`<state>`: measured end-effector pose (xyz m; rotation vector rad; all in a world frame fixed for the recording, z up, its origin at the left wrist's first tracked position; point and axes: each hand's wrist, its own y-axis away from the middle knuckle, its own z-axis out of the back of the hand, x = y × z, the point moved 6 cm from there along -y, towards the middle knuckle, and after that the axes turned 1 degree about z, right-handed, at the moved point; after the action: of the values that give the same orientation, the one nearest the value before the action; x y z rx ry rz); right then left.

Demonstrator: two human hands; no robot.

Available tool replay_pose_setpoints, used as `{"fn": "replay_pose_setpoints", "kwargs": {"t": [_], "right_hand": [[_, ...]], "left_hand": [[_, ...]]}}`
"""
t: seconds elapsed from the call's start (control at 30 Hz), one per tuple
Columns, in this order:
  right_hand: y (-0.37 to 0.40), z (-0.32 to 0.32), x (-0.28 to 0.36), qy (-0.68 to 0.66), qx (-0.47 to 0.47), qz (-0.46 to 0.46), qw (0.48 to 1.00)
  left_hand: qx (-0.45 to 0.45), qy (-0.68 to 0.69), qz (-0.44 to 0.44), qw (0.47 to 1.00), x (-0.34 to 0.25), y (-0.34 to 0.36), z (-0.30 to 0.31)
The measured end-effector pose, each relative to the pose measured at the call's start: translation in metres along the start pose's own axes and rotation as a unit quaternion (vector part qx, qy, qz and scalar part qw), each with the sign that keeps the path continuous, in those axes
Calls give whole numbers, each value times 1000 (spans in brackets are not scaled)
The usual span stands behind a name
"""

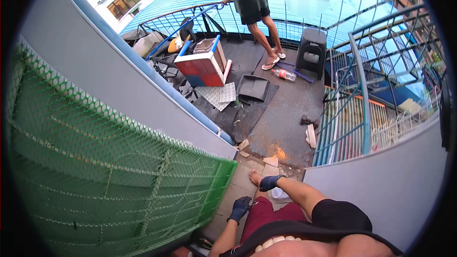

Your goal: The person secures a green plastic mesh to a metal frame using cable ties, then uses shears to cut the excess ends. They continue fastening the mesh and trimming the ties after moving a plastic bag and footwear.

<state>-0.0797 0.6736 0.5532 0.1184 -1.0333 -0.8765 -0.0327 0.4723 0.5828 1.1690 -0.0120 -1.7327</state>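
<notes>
My left hand, in a dark glove, is beside my left knee, its fingers curled in and nothing showing in them. In front of my other leg is my right hand, also gloved, with its fingers pointing down and mostly hidden behind its back. A white plastic-looking thing shows just below the right wrist, partly covered by the forearm and the maroon shorts. My bare foot stands on pale floor tiles, close to broken tile pieces.
Green mesh lines the left; a grey wall rises right. Ahead, a person leans at the railing near a black stool, plastic bottle, black dustpan and red-blue-white box. Metal stairs lie right.
</notes>
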Motion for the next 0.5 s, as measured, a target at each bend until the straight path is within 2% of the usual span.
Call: {"fn": "replay_pose_setpoints", "kwargs": {"t": [0.07, 0.13, 0.17, 0.2, 0.23, 0.27, 0.3, 0.37, 0.4, 0.43, 0.47, 0.5], "right_hand": [[-2, -89, 7, -61, 51, -77, 994], [37, -145, 24, -151, 151, -200, 956], [49, -168, 34, -23, 170, -111, 979], [62, -198, 34, -18, 189, -111, 976], [70, -228, 23, 9, 181, -127, 975], [76, -253, 9, 36, 172, -143, 974], [82, -279, 4, 97, 222, -46, 969], [110, -253, 37, 77, 203, -49, 975], [109, -266, 31, 126, 265, -60, 954], [103, -295, 2, 108, 248, -91, 958], [93, -307, -35, -17, 42, -188, 981], [82, -361, -103, -7, 19, -66, 998]], "left_hand": [[-145, -105, -165, 970, 17, 63, -13], [-108, -89, -1, 990, 88, 129, -57], [-109, 88, 147, 979, 127, 170, -79], [-104, 266, 287, 914, 158, 216, -108], [-116, 17, 167, 979, 152, 251, -114], [-116, -234, 34, 965, 147, 290, -125], [-105, -265, 27, 958, 160, 324, -147], [-55, -246, 89, 964, 188, 394, -185], [-73, -214, 83, 971, 185, 424, -187], [103, -362, 130, 917, 210, 453, -220], [-146, -222, 207, 941, 191, 463, -180], [-132, -172, 238, 947, 228, 493, -191]]}}
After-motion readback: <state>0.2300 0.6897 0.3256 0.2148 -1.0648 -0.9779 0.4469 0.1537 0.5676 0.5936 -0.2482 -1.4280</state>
